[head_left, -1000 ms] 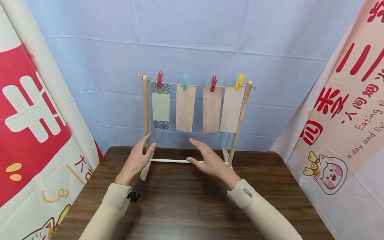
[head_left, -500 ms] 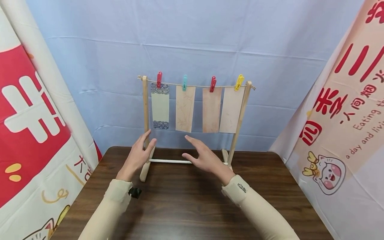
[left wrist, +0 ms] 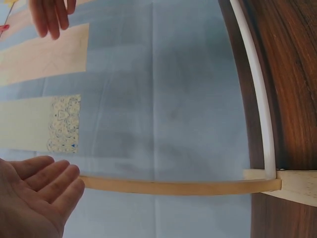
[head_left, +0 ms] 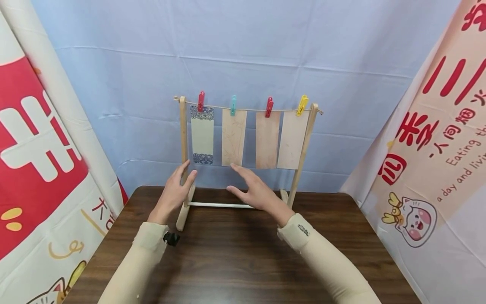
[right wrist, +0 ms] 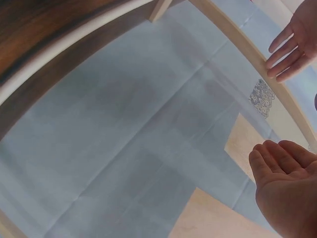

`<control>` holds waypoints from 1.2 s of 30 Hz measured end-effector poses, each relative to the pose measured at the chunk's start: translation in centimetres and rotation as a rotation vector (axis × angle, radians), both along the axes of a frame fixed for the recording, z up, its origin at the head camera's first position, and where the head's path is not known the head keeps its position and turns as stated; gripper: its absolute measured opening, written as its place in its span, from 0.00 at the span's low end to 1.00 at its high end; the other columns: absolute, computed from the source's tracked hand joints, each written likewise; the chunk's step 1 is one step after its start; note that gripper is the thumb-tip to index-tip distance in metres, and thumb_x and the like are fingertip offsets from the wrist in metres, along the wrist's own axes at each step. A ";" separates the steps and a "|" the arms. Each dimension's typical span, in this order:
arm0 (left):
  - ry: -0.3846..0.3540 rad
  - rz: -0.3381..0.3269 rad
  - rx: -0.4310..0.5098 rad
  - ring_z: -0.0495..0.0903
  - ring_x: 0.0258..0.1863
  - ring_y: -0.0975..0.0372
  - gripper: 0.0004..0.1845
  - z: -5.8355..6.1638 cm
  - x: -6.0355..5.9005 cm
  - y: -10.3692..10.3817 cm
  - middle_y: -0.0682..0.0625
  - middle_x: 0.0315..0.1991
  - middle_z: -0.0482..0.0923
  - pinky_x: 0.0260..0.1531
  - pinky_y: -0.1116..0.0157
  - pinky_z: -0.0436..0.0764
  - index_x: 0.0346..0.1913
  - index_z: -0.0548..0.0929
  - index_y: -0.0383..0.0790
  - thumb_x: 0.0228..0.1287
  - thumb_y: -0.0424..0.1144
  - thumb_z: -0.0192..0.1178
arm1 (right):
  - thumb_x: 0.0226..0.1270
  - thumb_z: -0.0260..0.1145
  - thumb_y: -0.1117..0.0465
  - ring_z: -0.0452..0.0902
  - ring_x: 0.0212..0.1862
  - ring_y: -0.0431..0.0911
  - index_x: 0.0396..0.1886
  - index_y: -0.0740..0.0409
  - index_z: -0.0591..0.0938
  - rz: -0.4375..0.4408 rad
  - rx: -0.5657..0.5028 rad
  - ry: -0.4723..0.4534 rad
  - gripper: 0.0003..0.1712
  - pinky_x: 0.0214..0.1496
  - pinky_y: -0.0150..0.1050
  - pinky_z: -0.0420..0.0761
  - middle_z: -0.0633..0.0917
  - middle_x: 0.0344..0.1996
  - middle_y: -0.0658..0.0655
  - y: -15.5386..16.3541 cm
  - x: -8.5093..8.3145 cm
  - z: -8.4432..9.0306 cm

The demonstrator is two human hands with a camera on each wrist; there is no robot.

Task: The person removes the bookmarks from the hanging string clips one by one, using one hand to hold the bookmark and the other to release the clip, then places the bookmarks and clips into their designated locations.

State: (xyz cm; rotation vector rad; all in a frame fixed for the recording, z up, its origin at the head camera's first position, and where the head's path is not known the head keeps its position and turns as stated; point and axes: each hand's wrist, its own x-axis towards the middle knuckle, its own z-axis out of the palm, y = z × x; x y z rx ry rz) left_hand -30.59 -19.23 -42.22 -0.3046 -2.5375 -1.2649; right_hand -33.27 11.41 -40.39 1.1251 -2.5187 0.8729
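Observation:
My left hand (head_left: 172, 192) is beside the left post (head_left: 184, 135) of a wooden rack, fingers straight and holding nothing; contact with the post cannot be told. Farther right, my right hand (head_left: 258, 192) hangs in the air with its fingers extended, fingertips in front of the lower edge of a beige card (head_left: 233, 137) with a faint plant drawing. A blue-patterned card (head_left: 203, 135), a pinkish card (head_left: 267, 141) and a pale card (head_left: 292, 141) hang from the same string. Clothespins grip them: red (head_left: 201, 101), teal (head_left: 233, 105), red (head_left: 269, 107) and yellow (head_left: 302, 105).
The rack's right post (head_left: 305, 143) leans outward at the top, and a white rod (head_left: 216, 205) joins the two sides near the dark wooden table (head_left: 228, 261). Light blue cloth (head_left: 243, 46) hangs behind. Printed cloths stand at both sides.
My right hand has moved left and a little up, from below the gap between cards to the beige card's lower edge. My left hand has risen slightly. The cards and clothespins keep their places.

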 end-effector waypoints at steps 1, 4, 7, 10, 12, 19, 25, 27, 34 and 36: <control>-0.001 0.000 0.001 0.57 0.83 0.42 0.43 0.0 0.0 0.0 0.40 0.84 0.58 0.78 0.36 0.60 0.88 0.54 0.47 0.83 0.69 0.45 | 0.80 0.69 0.45 0.61 0.83 0.53 0.86 0.58 0.62 0.004 0.000 0.004 0.45 0.82 0.53 0.65 0.65 0.83 0.57 -0.1 -0.1 0.1; -0.005 -0.001 0.007 0.57 0.83 0.42 0.43 0.1 -0.1 0.0 0.40 0.84 0.58 0.78 0.35 0.59 0.88 0.54 0.48 0.83 0.69 0.44 | 0.80 0.69 0.46 0.62 0.83 0.53 0.86 0.58 0.62 0.009 -0.004 0.013 0.45 0.82 0.54 0.65 0.66 0.83 0.57 -0.3 -0.3 0.5; -0.006 0.001 0.011 0.58 0.83 0.43 0.43 0.2 -0.3 0.0 0.41 0.84 0.58 0.78 0.36 0.59 0.88 0.54 0.48 0.83 0.69 0.44 | 0.80 0.69 0.46 0.62 0.82 0.53 0.86 0.57 0.63 0.013 -0.008 0.017 0.45 0.82 0.54 0.65 0.66 0.83 0.56 -0.5 -0.4 1.0; 0.002 0.003 0.014 0.58 0.83 0.43 0.43 0.4 -0.5 0.2 0.42 0.84 0.59 0.79 0.38 0.59 0.88 0.55 0.48 0.83 0.69 0.44 | 0.80 0.69 0.45 0.62 0.82 0.54 0.86 0.57 0.63 0.010 -0.008 0.017 0.45 0.82 0.55 0.64 0.66 0.83 0.56 -0.6 -0.4 1.4; 0.005 0.001 0.015 0.58 0.83 0.43 0.43 0.5 -0.6 0.3 0.43 0.85 0.59 0.79 0.38 0.59 0.88 0.55 0.48 0.82 0.70 0.44 | 0.80 0.69 0.45 0.62 0.82 0.53 0.86 0.57 0.63 0.008 -0.010 0.020 0.45 0.82 0.55 0.64 0.67 0.83 0.56 -0.7 -0.4 1.8; -0.014 -0.008 0.032 0.59 0.83 0.43 0.45 0.6 -0.9 0.5 0.44 0.86 0.56 0.78 0.38 0.61 0.88 0.52 0.49 0.81 0.72 0.44 | 0.79 0.70 0.46 0.63 0.82 0.53 0.85 0.58 0.64 0.033 -0.015 0.065 0.44 0.82 0.54 0.65 0.67 0.82 0.57 -1.2 -0.6 2.8; -0.027 0.006 0.029 0.59 0.82 0.44 0.47 0.7 -1.1 0.7 0.45 0.86 0.56 0.79 0.39 0.60 0.89 0.50 0.49 0.80 0.73 0.43 | 0.79 0.70 0.47 0.62 0.83 0.54 0.85 0.58 0.64 0.053 -0.006 0.080 0.45 0.82 0.56 0.65 0.67 0.82 0.57 -1.4 -0.8 3.6; -0.029 0.010 0.026 0.59 0.83 0.44 0.47 0.8 -1.2 0.7 0.45 0.86 0.56 0.79 0.39 0.59 0.89 0.50 0.48 0.80 0.73 0.43 | 0.80 0.70 0.47 0.62 0.83 0.54 0.85 0.59 0.63 0.056 -0.001 0.090 0.45 0.82 0.56 0.65 0.67 0.82 0.57 -1.5 -0.9 3.9; -0.015 0.013 0.019 0.60 0.82 0.43 0.47 1.2 -1.6 1.0 0.42 0.85 0.57 0.79 0.41 0.60 0.88 0.51 0.44 0.81 0.71 0.43 | 0.80 0.70 0.48 0.63 0.82 0.53 0.85 0.59 0.64 0.059 0.015 0.123 0.44 0.82 0.53 0.65 0.68 0.82 0.58 -1.8 -1.1 4.8; -0.020 0.012 0.017 0.60 0.82 0.42 0.47 1.2 -1.8 1.0 0.40 0.85 0.57 0.79 0.40 0.60 0.88 0.50 0.44 0.82 0.70 0.44 | 0.80 0.70 0.49 0.65 0.81 0.54 0.85 0.59 0.64 0.071 0.009 0.146 0.43 0.82 0.53 0.66 0.70 0.81 0.59 -2.0 -1.2 5.2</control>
